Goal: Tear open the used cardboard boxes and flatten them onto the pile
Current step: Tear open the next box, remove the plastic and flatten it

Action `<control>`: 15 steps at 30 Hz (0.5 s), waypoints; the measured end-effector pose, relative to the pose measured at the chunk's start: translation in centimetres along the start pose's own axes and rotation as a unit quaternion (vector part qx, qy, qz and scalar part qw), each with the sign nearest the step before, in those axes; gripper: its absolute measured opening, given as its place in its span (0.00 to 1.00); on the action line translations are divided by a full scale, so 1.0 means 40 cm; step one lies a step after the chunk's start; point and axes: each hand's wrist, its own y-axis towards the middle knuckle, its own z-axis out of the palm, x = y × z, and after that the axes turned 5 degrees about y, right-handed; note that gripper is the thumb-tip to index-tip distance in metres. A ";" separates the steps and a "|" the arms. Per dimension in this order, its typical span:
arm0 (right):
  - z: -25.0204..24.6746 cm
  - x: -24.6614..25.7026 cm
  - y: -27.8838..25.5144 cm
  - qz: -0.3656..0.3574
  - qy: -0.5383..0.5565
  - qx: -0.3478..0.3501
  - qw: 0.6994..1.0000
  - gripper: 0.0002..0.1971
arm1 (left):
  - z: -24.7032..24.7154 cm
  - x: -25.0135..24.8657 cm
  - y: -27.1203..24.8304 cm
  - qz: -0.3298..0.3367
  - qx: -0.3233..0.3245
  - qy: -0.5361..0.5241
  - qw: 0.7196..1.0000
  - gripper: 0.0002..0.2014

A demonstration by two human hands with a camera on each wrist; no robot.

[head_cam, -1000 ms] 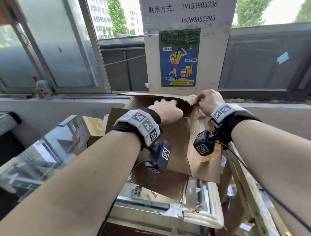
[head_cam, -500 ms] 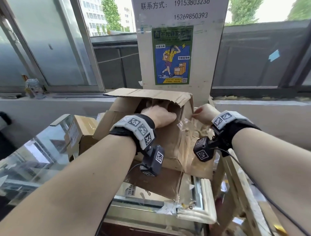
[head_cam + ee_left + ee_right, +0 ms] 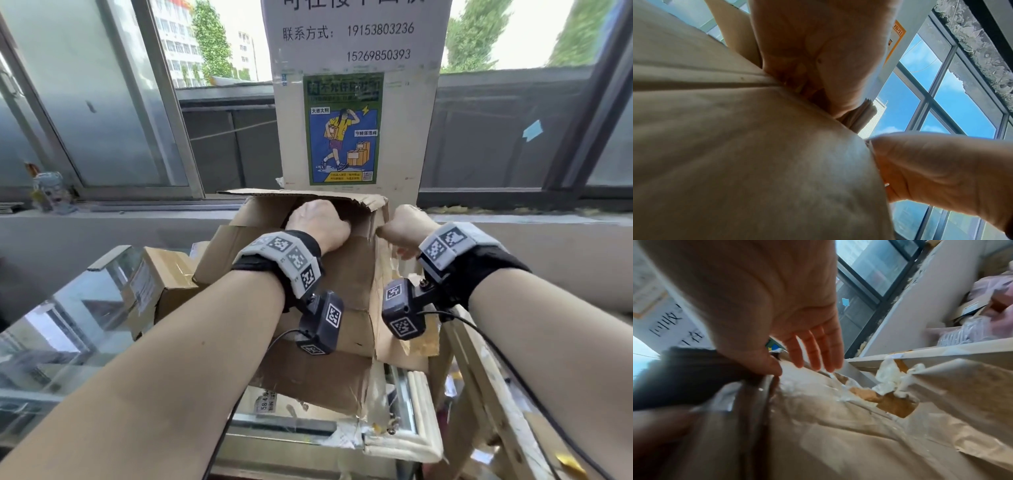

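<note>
A worn brown cardboard box (image 3: 342,274) stands upright in the middle of the head view, with its top flap lifted at the back. My left hand (image 3: 318,222) grips the top edge of the near wall; its fingers are hooked inside the box and hidden. In the left wrist view, that palm (image 3: 818,48) lies over the cardboard (image 3: 735,146). My right hand (image 3: 404,226) pinches the box's right corner edge, thumb pointing left. In the right wrist view, the right hand (image 3: 777,305) has its thumb on the torn side panel (image 3: 838,434) with straight fingers beyond it. Crumpled clear tape (image 3: 888,382) hangs there.
Flat cardboard (image 3: 308,383) lies under the box, on a glass display case (image 3: 68,335). A smaller taped box (image 3: 161,284) sits to the left. A white frame (image 3: 421,428) and wooden slats (image 3: 479,377) are to the right. A pillar with a poster (image 3: 342,130) stands close behind.
The top flap has lifted. My left hand has moved from the box top to hook over the near wall. My right hand has slid down the right corner, and the seam there has split.
</note>
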 end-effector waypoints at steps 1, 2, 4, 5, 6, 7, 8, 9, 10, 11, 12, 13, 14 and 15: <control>-0.004 0.014 -0.008 -0.006 0.030 0.012 0.999 0.12 | -0.005 0.006 0.003 -0.002 0.006 0.004 1.000 0.18; -0.006 0.029 -0.014 -0.012 0.064 0.029 0.997 0.12 | -0.011 0.013 0.006 -0.002 0.011 0.009 1.000 0.16; -0.009 0.046 -0.027 -0.037 0.093 0.054 0.994 0.12 | -0.026 0.033 0.006 -0.002 0.023 0.023 0.999 0.15; -0.010 0.053 -0.032 -0.047 0.087 0.055 0.994 0.13 | -0.035 0.046 0.007 -0.001 0.028 0.025 0.999 0.15; -0.011 0.062 -0.039 -0.056 0.070 0.055 0.994 0.15 | -0.044 0.058 0.008 0.002 0.033 0.025 0.999 0.15; -0.010 0.072 -0.043 -0.065 0.048 0.053 0.995 0.15 | -0.055 0.070 0.010 0.006 0.040 0.023 0.999 0.14; -0.008 0.080 -0.045 -0.068 0.029 0.053 0.996 0.16 | -0.065 0.081 0.012 0.012 0.049 0.019 0.999 0.15; -0.004 0.090 -0.049 -0.062 0.021 0.055 0.996 0.18 | -0.074 0.091 0.013 0.019 0.061 0.014 0.998 0.17; 0.000 0.100 -0.053 -0.044 0.030 0.067 0.996 0.20 | -0.084 0.102 0.015 0.027 0.074 0.004 0.997 0.21; 0.004 0.110 -0.055 -0.021 0.053 0.080 0.995 0.26 | -0.096 0.113 0.014 0.032 0.087 -0.015 0.996 0.26; 0.007 0.118 -0.055 0.004 0.079 0.092 0.993 0.33 | -0.110 0.119 0.012 0.036 0.101 -0.031 0.994 0.30; 0.010 0.128 -0.056 0.024 0.100 0.101 0.989 0.38 | -0.127 0.125 0.009 0.046 0.112 -0.030 0.992 0.33; 0.012 0.139 -0.056 0.043 0.113 0.111 0.986 0.43 | -0.145 0.131 0.008 0.056 0.122 -0.014 0.991 0.35; 0.012 0.146 -0.056 0.060 0.121 0.120 0.984 0.45 | -0.160 0.133 0.007 0.063 0.131 0.005 0.989 0.37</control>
